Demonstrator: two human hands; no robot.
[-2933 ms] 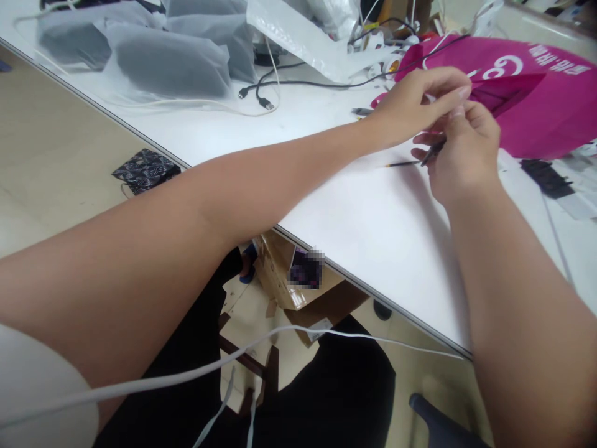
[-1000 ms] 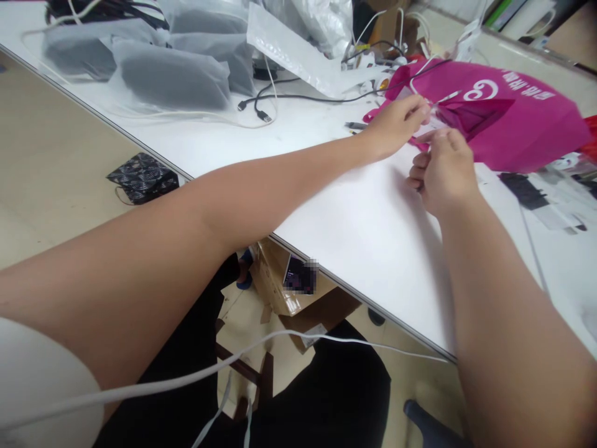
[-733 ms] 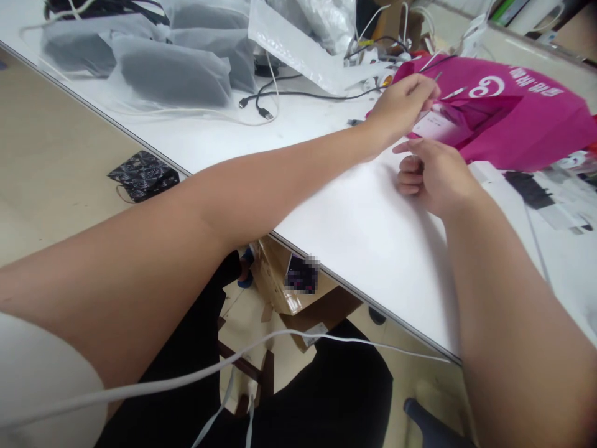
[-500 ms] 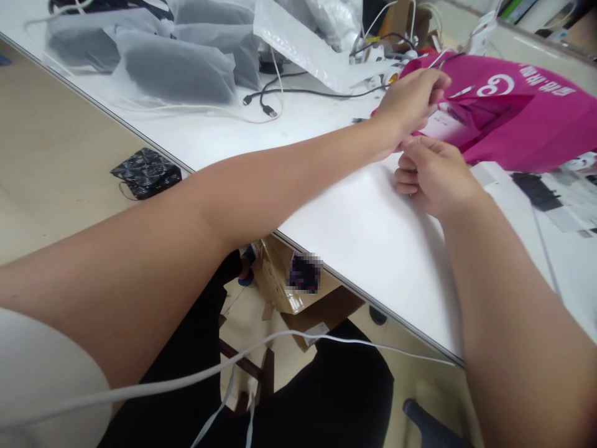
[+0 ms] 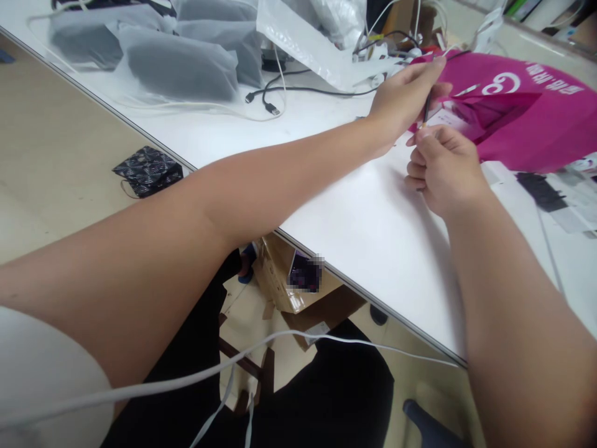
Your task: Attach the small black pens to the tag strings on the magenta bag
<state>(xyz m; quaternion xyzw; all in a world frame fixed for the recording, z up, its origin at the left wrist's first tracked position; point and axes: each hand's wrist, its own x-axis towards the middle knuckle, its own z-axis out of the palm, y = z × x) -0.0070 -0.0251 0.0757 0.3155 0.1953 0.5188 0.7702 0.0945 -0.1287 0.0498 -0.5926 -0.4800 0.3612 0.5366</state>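
A thin dark rod [image 5: 426, 109] with a small tan tip spans the gap between my two hands above the white table. My right hand [image 5: 443, 162] is closed, thumb and forefinger pinching the tan-tipped lower end. Small and dark, something also shows under its curled lower fingers. My left hand [image 5: 405, 93] lies just beyond, seen mostly from the back, its fingers bent around the rod's upper end; the grip itself is partly hidden. Behind both hands is a magenta bag [image 5: 536, 118] with white print, and a whitish printed piece [image 5: 445, 118] shows at its opening.
Grey frosted pouches [image 5: 181, 65] lie at the far left of the table [image 5: 364, 218]. Black cables [image 5: 321, 91] and a white bubble mailer [image 5: 308, 46] are behind my left arm. Below the table edge stands a cardboard box [image 5: 275, 280]. A white cable [image 5: 196, 376] crosses my lap.
My hands have moved slightly apart, the left up and away from the right. The dark rod now shows between them. My left fingers have straightened somewhat.
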